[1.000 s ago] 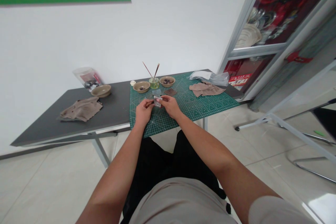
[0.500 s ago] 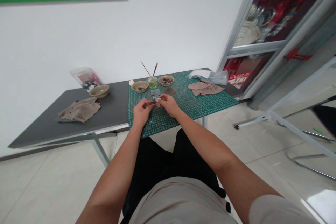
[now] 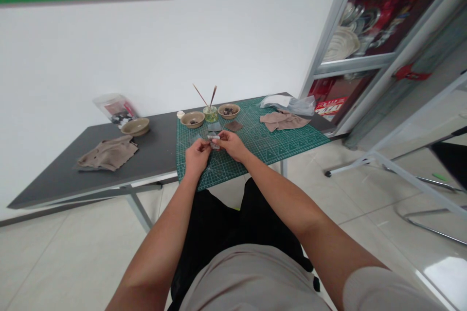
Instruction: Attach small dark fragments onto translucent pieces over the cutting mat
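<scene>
Grip: both hands meet over the near middle of the mat [image 3: 277,143], fingertips pinched on one small pale piece [image 3: 214,141] held between them; what the piece is, too small to tell.
Left hand [image 3: 197,151]: at 9 o'clock of the piece, fingers curled in, thumb and forefinger pressed on its left end.
Right hand [image 3: 230,145]: at 3 o'clock of the piece, fingers closed on its right end, wrist running back toward 5 o'clock.
Piece: raised just above the mat, at the middle of its near half.
Patches: a grey patch [image 3: 214,127] and a brown patch [image 3: 234,126] lie flat on the mat at 12 to 1 o'clock of the hands, just beside each other.
Jar [image 3: 210,113]: glass, yellow-green liquid, two thin sticks [image 3: 206,96] leaning out of it; at 12 o'clock, beyond the patches.
Bowls: one bowl [image 3: 192,119] at 11 o'clock, left of the jar; a second bowl [image 3: 228,111] at 1 o'clock, right of it, dark bits inside; a third bowl [image 3: 134,127] well apart at 10 o'clock on the bare table [image 3: 156,155].
Cloths: a tan cloth [image 3: 282,120] at 2 o'clock on the mat; another cloth [image 3: 107,153] at 9 o'clock on the table.
Bags: a clear bag [image 3: 292,104] beyond the right cloth; a clear tub [image 3: 113,109] on its side behind the third bowl.
</scene>
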The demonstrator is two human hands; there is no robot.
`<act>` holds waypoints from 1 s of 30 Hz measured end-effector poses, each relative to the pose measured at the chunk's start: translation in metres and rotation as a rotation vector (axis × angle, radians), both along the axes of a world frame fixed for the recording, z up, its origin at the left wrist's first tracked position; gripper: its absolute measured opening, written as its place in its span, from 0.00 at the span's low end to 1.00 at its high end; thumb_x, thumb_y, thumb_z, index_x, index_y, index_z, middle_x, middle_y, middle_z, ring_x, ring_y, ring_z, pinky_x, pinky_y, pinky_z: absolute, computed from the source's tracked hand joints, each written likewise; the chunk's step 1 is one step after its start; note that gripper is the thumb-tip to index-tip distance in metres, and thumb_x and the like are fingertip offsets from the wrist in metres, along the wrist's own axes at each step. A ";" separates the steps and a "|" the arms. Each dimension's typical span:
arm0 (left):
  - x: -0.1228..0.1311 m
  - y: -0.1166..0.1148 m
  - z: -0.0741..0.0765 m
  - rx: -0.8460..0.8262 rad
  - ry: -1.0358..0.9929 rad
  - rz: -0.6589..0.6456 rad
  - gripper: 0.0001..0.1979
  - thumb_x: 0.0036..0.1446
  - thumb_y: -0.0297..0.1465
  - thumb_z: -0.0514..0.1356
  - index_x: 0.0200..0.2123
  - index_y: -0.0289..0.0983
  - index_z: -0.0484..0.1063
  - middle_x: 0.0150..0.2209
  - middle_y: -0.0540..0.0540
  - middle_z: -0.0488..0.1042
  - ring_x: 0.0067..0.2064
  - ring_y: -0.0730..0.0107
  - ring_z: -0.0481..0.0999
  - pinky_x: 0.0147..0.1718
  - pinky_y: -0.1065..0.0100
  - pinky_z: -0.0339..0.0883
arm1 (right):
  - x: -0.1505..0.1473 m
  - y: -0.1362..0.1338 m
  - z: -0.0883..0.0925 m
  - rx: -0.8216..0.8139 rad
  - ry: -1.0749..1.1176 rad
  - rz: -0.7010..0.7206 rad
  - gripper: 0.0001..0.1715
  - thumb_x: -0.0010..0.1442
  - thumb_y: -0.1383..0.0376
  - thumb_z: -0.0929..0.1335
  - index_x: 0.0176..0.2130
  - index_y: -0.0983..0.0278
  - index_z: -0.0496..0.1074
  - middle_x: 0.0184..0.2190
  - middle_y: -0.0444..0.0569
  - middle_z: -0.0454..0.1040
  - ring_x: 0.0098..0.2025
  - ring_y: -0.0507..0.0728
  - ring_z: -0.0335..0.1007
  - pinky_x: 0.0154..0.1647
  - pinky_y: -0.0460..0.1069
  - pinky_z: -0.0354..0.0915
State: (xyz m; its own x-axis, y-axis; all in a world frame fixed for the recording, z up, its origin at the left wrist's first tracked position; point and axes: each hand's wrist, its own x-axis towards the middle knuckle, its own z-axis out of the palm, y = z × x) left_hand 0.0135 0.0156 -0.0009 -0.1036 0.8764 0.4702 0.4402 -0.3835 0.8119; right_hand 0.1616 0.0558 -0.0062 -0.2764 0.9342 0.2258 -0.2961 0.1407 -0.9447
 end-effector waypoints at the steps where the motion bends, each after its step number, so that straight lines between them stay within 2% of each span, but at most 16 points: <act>1: 0.000 0.000 0.000 -0.003 -0.013 0.003 0.04 0.50 0.31 0.62 0.27 0.37 0.71 0.25 0.52 0.73 0.27 0.74 0.70 0.29 0.72 0.63 | 0.000 0.001 0.000 -0.011 0.005 -0.020 0.26 0.42 0.50 0.76 0.29 0.63 0.65 0.23 0.40 0.71 0.25 0.50 0.67 0.27 0.46 0.64; 5: 0.001 0.002 0.000 0.000 -0.138 -0.023 0.08 0.49 0.33 0.64 0.32 0.38 0.71 0.28 0.51 0.75 0.31 0.71 0.75 0.33 0.69 0.68 | -0.002 0.003 0.000 -0.064 0.060 -0.135 0.29 0.40 0.49 0.76 0.30 0.62 0.61 0.22 0.39 0.70 0.26 0.51 0.68 0.28 0.47 0.66; 9: 0.000 0.004 0.001 0.035 -0.177 -0.045 0.14 0.50 0.34 0.64 0.42 0.39 0.73 0.28 0.52 0.73 0.29 0.72 0.75 0.35 0.68 0.70 | -0.001 0.004 0.001 -0.112 0.158 -0.146 0.31 0.38 0.50 0.77 0.34 0.61 0.62 0.28 0.40 0.72 0.30 0.52 0.70 0.31 0.48 0.69; 15: -0.001 0.007 -0.001 -0.067 -0.243 -0.134 0.16 0.48 0.33 0.64 0.42 0.36 0.74 0.30 0.49 0.77 0.33 0.69 0.78 0.37 0.66 0.72 | 0.003 0.001 0.003 -0.136 0.242 -0.110 0.34 0.35 0.57 0.79 0.37 0.61 0.63 0.32 0.41 0.74 0.32 0.52 0.71 0.34 0.49 0.70; 17: 0.000 0.006 -0.001 -0.097 -0.242 -0.109 0.15 0.48 0.34 0.65 0.41 0.36 0.74 0.29 0.48 0.77 0.32 0.67 0.78 0.35 0.66 0.72 | 0.004 0.000 0.004 -0.128 0.227 -0.075 0.32 0.35 0.58 0.79 0.36 0.62 0.64 0.31 0.41 0.74 0.32 0.51 0.71 0.34 0.47 0.69; 21: 0.002 0.002 0.000 -0.075 -0.015 -0.011 0.09 0.50 0.36 0.64 0.32 0.37 0.75 0.26 0.50 0.77 0.29 0.70 0.75 0.32 0.69 0.68 | 0.007 -0.004 0.006 -0.072 0.106 0.028 0.25 0.39 0.57 0.78 0.33 0.64 0.68 0.30 0.41 0.74 0.29 0.49 0.68 0.30 0.45 0.66; 25: 0.004 -0.003 0.003 -0.015 0.189 0.045 0.05 0.50 0.33 0.62 0.28 0.38 0.75 0.24 0.52 0.74 0.27 0.72 0.71 0.29 0.71 0.61 | 0.007 -0.005 0.008 -0.027 0.025 0.043 0.23 0.39 0.57 0.78 0.31 0.64 0.70 0.28 0.41 0.73 0.29 0.49 0.67 0.28 0.44 0.66; 30: 0.005 -0.005 0.005 0.016 0.275 0.065 0.09 0.52 0.34 0.60 0.23 0.38 0.72 0.20 0.53 0.69 0.24 0.73 0.66 0.26 0.71 0.57 | 0.005 -0.005 0.009 0.000 -0.059 0.082 0.22 0.42 0.56 0.77 0.33 0.65 0.72 0.30 0.44 0.75 0.30 0.50 0.69 0.28 0.45 0.67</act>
